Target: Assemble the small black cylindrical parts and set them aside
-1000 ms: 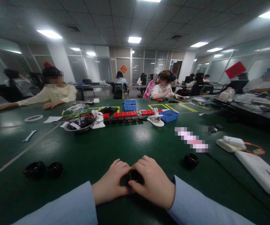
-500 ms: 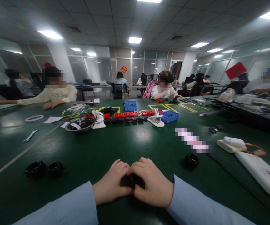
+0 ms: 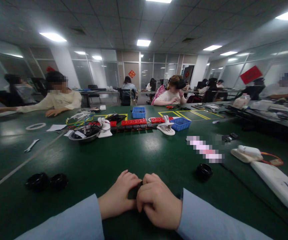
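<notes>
Near the front of the green table, my left hand [image 3: 120, 195] curls its fingers and thumb round a black object [image 3: 134, 192], of which only a small dark part shows. My right hand [image 3: 159, 201] is closed against the same object and touches the left fingertips, covering most of it. Off to the left, two shiny black rings [image 3: 37, 181] [image 3: 59, 181] lie side by side. A similar black ring [image 3: 204, 171] rests on the right.
Across the table [image 3: 144, 150] stand a metal bowl [image 3: 84, 136] of cables, red blocks [image 3: 134, 122], white clamps [image 3: 166, 128] and blue bins [image 3: 181, 124]. A wrench [image 3: 32, 145] lies left; a white power bank [image 3: 276, 183] lies right. People sit beyond.
My right hand has turned and its fingers have curled down over the black object, hiding more of it. The left hand has barely moved. A person across the table has raised a hand.
</notes>
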A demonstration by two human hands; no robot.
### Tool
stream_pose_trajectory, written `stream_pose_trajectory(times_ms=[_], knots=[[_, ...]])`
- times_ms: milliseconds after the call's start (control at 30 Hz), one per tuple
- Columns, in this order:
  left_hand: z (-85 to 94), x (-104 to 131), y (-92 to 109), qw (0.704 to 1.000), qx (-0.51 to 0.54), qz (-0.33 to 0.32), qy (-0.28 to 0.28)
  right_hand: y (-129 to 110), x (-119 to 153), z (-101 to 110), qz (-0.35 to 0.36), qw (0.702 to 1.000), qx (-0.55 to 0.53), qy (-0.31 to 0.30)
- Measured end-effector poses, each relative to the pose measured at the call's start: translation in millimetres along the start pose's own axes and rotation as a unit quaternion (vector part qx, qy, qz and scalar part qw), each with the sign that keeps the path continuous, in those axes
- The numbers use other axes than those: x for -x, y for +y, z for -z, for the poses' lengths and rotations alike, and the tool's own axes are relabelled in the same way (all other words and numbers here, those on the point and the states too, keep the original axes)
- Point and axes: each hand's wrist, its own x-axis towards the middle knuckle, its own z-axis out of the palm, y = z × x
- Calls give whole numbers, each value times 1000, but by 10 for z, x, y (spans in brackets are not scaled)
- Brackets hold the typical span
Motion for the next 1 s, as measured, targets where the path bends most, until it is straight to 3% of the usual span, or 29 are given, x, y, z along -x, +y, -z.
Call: stream_pose_trajectory(times_ms=[200, 333, 467, 533, 633, 767, 867, 1000], knots=[[4, 2, 2, 1000, 1, -4, 2, -5, 12, 31, 8, 1000, -6, 3], [16, 10, 0, 1000, 0, -3, -3, 7, 19, 134, 21, 995, -42, 90], [68, 17, -28, 1000, -17, 14, -9, 124, -14, 164, -89, 980, -81, 157], [115, 32, -68, 999, -33, 20, -1, 213, -40, 135, -161, 968, -135, 134], [228, 74, -126, 998, -44, 31, 28, 333, -67, 98, -244, 942, -227, 39], [463, 121, -68, 998, 0, 11, 60, 414, -61, 128, -247, 925, -271, -103], [638, 99, 72, 998, 8, -42, 47, 447, -46, 146, -216, 946, -213, -112], [728, -32, 198, 994, -25, -102, -32, 509, -53, 83, -185, 974, -96, -89]])
